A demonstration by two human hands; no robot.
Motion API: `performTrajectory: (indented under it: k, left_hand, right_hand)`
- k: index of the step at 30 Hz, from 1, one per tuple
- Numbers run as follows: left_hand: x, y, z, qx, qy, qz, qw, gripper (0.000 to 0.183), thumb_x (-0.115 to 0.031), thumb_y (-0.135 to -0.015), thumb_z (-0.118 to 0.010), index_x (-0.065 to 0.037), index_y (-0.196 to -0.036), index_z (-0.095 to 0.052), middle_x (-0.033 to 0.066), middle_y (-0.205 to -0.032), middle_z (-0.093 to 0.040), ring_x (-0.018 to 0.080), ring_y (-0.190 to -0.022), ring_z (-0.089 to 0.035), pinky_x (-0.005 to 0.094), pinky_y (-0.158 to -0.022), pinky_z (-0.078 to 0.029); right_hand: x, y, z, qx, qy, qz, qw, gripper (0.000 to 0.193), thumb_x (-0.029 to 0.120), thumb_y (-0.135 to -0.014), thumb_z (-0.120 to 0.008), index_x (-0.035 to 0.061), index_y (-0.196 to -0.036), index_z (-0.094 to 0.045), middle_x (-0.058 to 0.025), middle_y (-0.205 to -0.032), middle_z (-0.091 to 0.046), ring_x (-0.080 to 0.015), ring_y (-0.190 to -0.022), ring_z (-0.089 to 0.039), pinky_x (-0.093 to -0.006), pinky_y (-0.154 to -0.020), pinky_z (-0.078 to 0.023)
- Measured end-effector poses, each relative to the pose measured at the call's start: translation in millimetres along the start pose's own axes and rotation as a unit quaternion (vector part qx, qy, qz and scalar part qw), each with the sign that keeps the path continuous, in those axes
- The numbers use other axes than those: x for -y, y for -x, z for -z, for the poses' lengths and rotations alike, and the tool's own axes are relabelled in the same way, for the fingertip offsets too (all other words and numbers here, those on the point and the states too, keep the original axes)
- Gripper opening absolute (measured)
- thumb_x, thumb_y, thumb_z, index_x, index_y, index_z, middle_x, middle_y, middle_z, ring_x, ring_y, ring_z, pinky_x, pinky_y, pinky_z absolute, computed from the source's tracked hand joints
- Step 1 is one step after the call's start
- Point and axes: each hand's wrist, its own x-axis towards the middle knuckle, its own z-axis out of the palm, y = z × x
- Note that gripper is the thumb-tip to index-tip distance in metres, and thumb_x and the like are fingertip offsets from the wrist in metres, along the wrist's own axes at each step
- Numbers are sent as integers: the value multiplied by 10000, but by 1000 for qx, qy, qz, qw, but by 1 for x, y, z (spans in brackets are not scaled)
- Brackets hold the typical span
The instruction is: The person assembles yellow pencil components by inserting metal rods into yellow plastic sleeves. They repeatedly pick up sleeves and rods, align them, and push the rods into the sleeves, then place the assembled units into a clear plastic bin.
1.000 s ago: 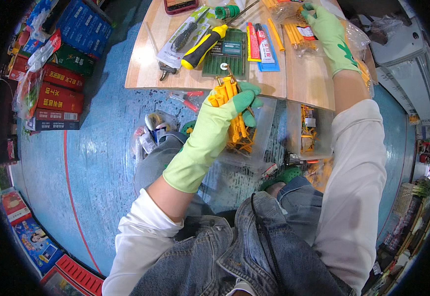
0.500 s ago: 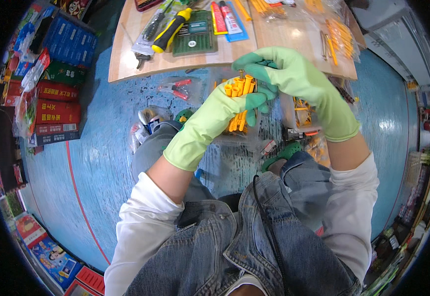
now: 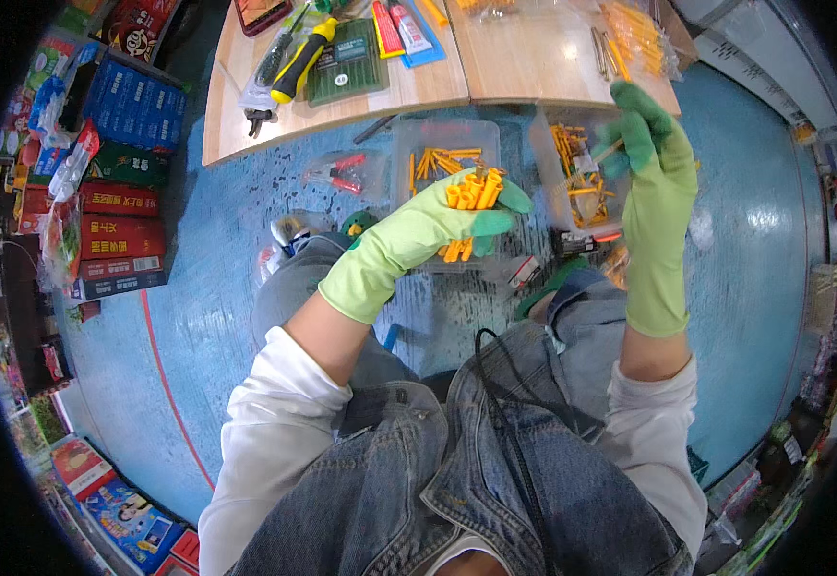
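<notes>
My left hand (image 3: pixel 418 219), in a light green glove with darker green fingertips, is closed round a bunch of yellow plastic wall plugs (image 3: pixel 474 190). Their hollow ends point up, and more of them show below the fingers. To the right, my gloved right hand (image 3: pixel 657 192) is raised over a clear bin (image 3: pixel 539 154) of yellow plugs and small bags. A thin metal screw (image 3: pixel 610 150) sticks out from its pinched fingers. Beneath the left hand, a second clear bin (image 3: pixel 399 144) holds loose yellow plugs.
On the wooden table (image 3: pixel 380 113) ahead lie a yellow-black screwdriver (image 3: pixel 303 61), a green case (image 3: pixel 346 63), glue tubes (image 3: pixel 409 29), long screws (image 3: pixel 601 53) and a bag of yellow plugs (image 3: pixel 637 36). Red-handled pliers (image 3: pixel 346 175) lie bagged on the floor. Stacked boxes (image 3: pixel 116 230) stand left.
My right hand has moved away from the bunch, to the right, carrying a screw. The screw that stood among the plugs no longer shows there. My left hand keeps its grip, slightly lower.
</notes>
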Motion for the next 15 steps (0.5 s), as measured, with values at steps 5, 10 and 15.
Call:
performTrajectory:
  k: [5,10,15]
  left_hand:
    - [18,-5,-9,10,-24,2,1000,345,-44,-782,-726,-51,-1088,-569,-18,-1010,-598,66,-927,-545,227,-829,-447]
    - [30,-10,-7,-22,-134,-43,990,296,-25,-791,-704,-35,-1056,-573,20,-989,-637,111,-925,-596,263,-839,-474]
    - [33,-9,-3,-31,-213,-40,976,273,-23,-794,-700,-31,-1039,-579,20,-969,-642,101,-903,-599,261,-829,-479]
  right_hand:
    - [3,10,-5,49,-17,-38,998,190,46,-897,-574,-1,-1081,-586,-105,-1018,-654,-131,-814,-642,-227,-674,-501]
    - [5,16,-9,105,-2,9,994,177,-28,-874,-571,-37,-1050,-583,-107,-1003,-655,-141,-834,-640,-247,-737,-506]
    - [6,18,-8,124,57,5,991,155,-50,-866,-569,-40,-1016,-610,-87,-949,-666,-126,-826,-637,-237,-736,-502]
